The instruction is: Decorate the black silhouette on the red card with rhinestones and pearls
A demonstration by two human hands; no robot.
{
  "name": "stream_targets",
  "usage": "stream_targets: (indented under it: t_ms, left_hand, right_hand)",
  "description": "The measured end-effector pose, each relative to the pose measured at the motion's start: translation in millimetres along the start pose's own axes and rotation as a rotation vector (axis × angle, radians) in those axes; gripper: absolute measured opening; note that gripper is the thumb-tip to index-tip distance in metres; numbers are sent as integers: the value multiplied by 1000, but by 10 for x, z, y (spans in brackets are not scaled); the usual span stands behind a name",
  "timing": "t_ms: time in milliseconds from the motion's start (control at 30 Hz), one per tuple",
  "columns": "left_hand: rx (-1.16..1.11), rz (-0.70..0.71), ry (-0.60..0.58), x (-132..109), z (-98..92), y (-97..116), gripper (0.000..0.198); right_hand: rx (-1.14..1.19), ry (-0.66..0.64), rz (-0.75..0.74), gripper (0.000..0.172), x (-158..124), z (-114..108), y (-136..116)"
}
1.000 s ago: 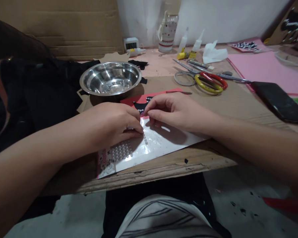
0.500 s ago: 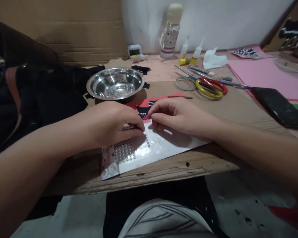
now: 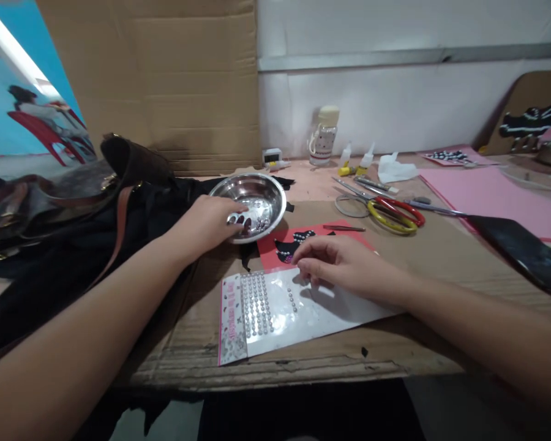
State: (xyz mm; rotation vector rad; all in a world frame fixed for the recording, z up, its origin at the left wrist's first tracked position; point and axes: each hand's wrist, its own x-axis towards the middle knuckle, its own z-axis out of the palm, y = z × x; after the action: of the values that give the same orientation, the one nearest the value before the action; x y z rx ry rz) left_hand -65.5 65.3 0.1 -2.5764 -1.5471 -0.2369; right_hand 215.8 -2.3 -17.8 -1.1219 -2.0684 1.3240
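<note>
My left hand (image 3: 211, 225) is at the left side of a steel bowl (image 3: 280, 211), thumb and fingers closed over its rim. The bowl looks tilted, and small beads (image 3: 262, 225) lie inside. My right hand (image 3: 340, 263) hovers with curled fingers, thumb near the fingertips; anything between them is too small to make out. Beneath it lies a white sheet pack of stick-on pearls (image 3: 257, 306), with several rows at its left. Behind the pack, red paper (image 3: 270, 260) carries a black cut-out (image 3: 284, 250) trimmed with pearls and purple beads.
Tweezers (image 3: 344, 228), scissors (image 3: 392, 217) and a black phone (image 3: 518, 251) lie to the right. Glue bottles (image 3: 366, 160) and a drinking bottle (image 3: 324, 141) stand by the wall. A bag (image 3: 138, 160) and black cloth (image 3: 160, 223) take up the left. A person (image 3: 41, 110) sits far off.
My left hand has left the pearl sheet and moved up and left to the bowl, which now looks tilted. My right hand stays over the sheet. The camera view has lifted.
</note>
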Motion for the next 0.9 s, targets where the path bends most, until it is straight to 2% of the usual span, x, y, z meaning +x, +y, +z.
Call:
stream_targets:
  t_ms: [100, 467, 700, 900]
  left_hand:
    - [5, 74, -38, -7, 45, 57, 37]
    - [-55, 36, -31, -20, 64, 113, 21]
    - [-65, 0, -8, 44, 125, 123, 24]
    - [-108, -32, 4, 31, 130, 60, 34]
  right_hand:
    - [-30, 12, 9, 20, -7, 7, -18]
    - [-95, 11, 9, 18, -34, 16, -91]
    - [-46, 21, 2, 20, 20, 22, 14]
    - [-48, 13, 26, 18, 13, 23, -4]
